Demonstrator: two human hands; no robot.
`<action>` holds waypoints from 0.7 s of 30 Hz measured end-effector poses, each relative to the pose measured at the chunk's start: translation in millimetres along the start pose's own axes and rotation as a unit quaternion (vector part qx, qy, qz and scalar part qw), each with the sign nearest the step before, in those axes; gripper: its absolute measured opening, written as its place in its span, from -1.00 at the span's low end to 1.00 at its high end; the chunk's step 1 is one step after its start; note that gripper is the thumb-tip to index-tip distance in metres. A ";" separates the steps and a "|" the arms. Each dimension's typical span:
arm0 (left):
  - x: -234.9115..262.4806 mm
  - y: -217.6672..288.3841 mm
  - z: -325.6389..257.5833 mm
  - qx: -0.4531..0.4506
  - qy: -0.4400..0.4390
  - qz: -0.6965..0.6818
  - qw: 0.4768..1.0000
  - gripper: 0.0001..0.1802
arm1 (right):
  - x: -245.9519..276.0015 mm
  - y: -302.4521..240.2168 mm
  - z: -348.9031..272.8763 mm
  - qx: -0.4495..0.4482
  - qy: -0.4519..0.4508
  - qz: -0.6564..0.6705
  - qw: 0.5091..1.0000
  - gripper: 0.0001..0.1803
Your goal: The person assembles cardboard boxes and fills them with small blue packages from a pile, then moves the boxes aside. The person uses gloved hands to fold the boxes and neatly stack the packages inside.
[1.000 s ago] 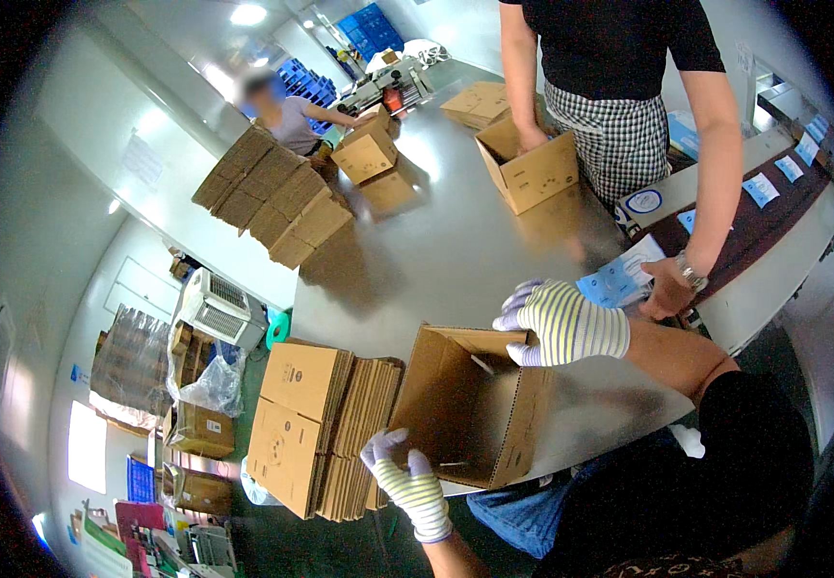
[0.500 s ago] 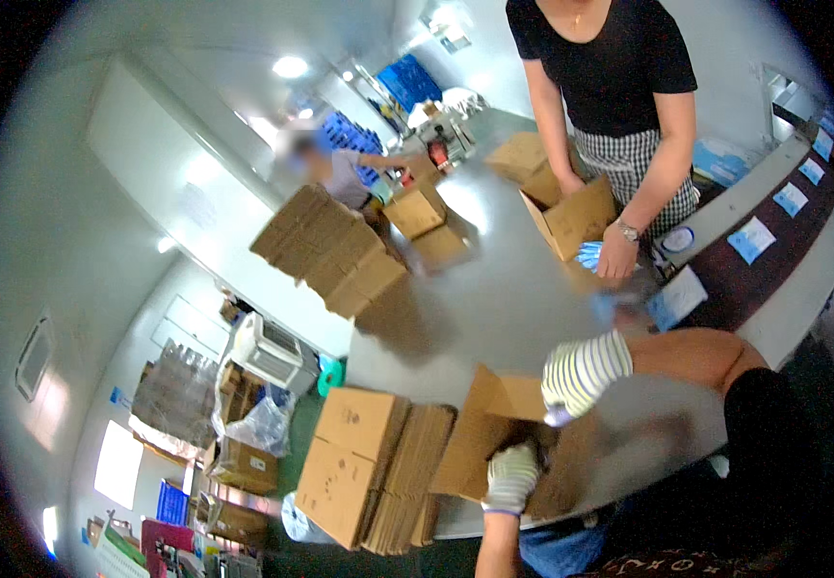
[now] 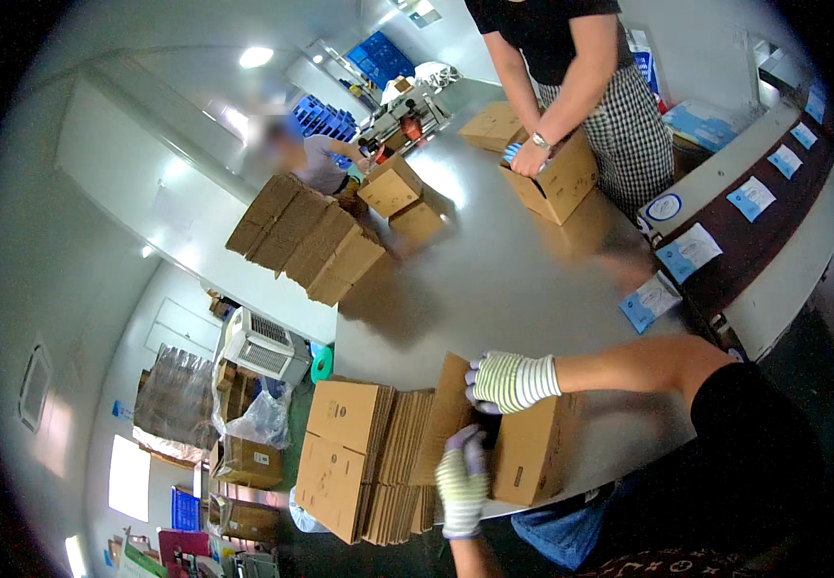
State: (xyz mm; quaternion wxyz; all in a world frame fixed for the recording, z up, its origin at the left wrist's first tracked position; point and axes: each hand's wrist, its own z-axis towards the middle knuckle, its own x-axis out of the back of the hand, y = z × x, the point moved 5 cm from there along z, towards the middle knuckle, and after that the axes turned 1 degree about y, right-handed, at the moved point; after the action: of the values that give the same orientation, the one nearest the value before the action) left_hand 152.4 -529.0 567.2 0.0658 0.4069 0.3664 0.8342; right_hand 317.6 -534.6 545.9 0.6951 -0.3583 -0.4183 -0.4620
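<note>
An open cardboard box (image 3: 525, 460) stands near the front edge of the metal table, a tall flap (image 3: 444, 412) raised on its left side. My left hand (image 3: 462, 482), in a striped knit glove, has its fingers curled over the near part of that flap. Across the opening, my right hand (image 3: 513, 380), gloved the same way, bends its fingers around the flap's far end. The dark opening lies between both hands; what is inside cannot be made out.
Flat folded cartons (image 3: 340, 462) are stacked just left of the box; another carton stack (image 3: 301, 241) stands farther off. Blue-and-white packets (image 3: 691, 252) lie along a dark conveyor (image 3: 740, 246) at right. Opposite, a co-worker (image 3: 571, 87) reaches into a carton (image 3: 561, 183); another person works farther back.
Both my hands have shifted left, the left one from inside the box to the flap. The co-worker's hand has moved from beside the conveyor to the carton with blue packets.
</note>
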 end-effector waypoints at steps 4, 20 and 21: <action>-53.2 -1.0 -0.7 -0.002 -0.168 0.314 0.935 -0.65 | -2.8 2.3 -17.8 -0.020 0.052 0.020 0.998 -0.69; -61.5 -46.3 -85.1 0.061 0.286 -0.254 0.922 -0.40 | 115.6 -11.6 -113.2 -0.258 0.279 0.277 0.882 -0.23; -92.6 -64.4 -92.2 0.100 0.220 -0.258 0.935 -0.39 | 134.4 -19.6 -107.3 -0.276 0.188 0.263 0.905 -0.26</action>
State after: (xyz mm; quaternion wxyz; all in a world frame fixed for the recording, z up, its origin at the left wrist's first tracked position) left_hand 134.4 -571.6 429.0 0.1558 0.1086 0.5454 0.8164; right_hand 356.0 -681.8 628.5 0.7307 -0.5389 -0.0263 -0.4183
